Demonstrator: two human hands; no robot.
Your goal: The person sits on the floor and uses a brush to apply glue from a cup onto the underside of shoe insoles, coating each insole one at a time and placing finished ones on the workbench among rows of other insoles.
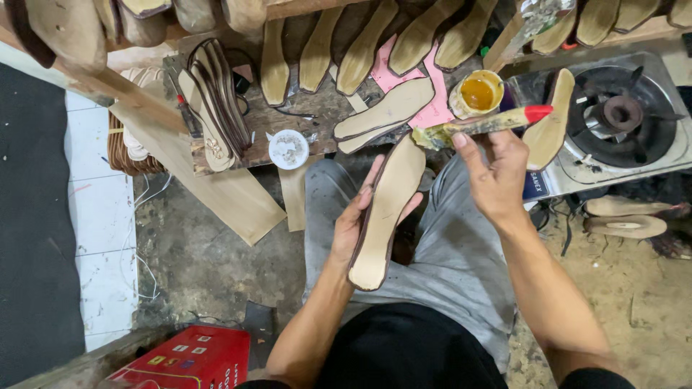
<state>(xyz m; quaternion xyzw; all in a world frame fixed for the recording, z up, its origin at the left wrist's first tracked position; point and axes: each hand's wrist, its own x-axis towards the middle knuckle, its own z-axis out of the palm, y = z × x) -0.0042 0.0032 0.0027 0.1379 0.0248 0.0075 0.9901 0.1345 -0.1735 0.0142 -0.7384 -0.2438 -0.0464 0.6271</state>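
Tan and matte, a long insole (388,209) with a dark edge rests in our left hand (358,220), fingers curled around its side, above our grey-trousered lap. Our right hand (497,176) pinches a glue-caked brush (479,127) with a red handle tip, bristles touching the insole's toe. At twelve o'clock sits a round tin of amber glue (478,93); at two, a steel gas burner (623,119). At seven lies a red box (189,358) with small coloured labels.

Red flat box (180,360) with small coloured labels, bottom left; blue label (535,184) on stove front.
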